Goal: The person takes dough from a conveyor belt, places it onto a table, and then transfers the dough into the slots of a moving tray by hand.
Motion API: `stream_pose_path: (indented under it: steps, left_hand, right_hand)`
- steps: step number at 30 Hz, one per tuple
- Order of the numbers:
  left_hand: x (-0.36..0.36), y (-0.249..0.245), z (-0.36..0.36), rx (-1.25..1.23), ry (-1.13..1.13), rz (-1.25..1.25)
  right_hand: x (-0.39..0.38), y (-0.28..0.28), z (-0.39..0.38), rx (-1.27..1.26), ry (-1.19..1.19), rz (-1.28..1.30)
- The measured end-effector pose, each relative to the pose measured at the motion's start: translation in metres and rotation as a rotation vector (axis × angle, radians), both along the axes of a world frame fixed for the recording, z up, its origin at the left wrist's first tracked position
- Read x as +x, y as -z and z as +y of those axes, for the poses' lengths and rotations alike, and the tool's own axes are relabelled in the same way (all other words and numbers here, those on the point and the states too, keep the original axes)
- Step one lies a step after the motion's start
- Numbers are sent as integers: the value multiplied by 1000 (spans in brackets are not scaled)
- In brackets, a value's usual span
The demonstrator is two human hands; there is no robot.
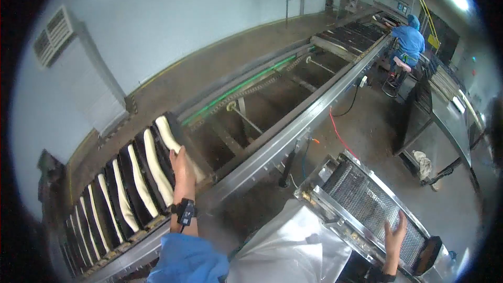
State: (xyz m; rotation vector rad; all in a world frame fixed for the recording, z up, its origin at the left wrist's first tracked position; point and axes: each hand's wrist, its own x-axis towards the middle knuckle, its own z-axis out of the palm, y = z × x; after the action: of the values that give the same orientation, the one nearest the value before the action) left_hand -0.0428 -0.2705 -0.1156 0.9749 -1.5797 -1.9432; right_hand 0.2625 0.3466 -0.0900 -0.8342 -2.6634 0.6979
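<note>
My left hand (pixel 182 170) rests at the last long dough strip (pixel 166 133) in the near tray, fingers stretched out along it and overlapping its middle. A dark band with a small black device sits on that wrist. Other pale dough strips (pixel 152 162) lie one per groove in the black grooved tray (pixel 124 178), some straight, some wavy. Over to the right, my right hand (pixel 396 236) is open above a small mesh conveyor belt (pixel 361 199), thumb and fingers apart with nothing between them.
A long metal conveyor frame (pixel 314 110) with chains runs away to the upper right, carrying dark trays (pixel 356 36) farther on. A co-worker in blue (pixel 408 39) sits beside it. A metal table (pixel 450 120) stands at the right; cables hang below the rail.
</note>
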Motion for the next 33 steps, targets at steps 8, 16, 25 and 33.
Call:
stream_pose_path:
  steps: [8,16,25,33]
  left_hand:
    - [36,-50,29,-509,72,245]
    - [-9,-28,196,-1066,1113,508]
    - [-62,14,259,-1590,1462,501]
    - [-83,22,283,-1576,1331,491]
  right_hand:
    - [216,130,105,607,723,-217]
    - [214,54,16,316,942,-696]
    - [206,49,8,289,965,-500]
    - [155,57,46,265,948,-320]
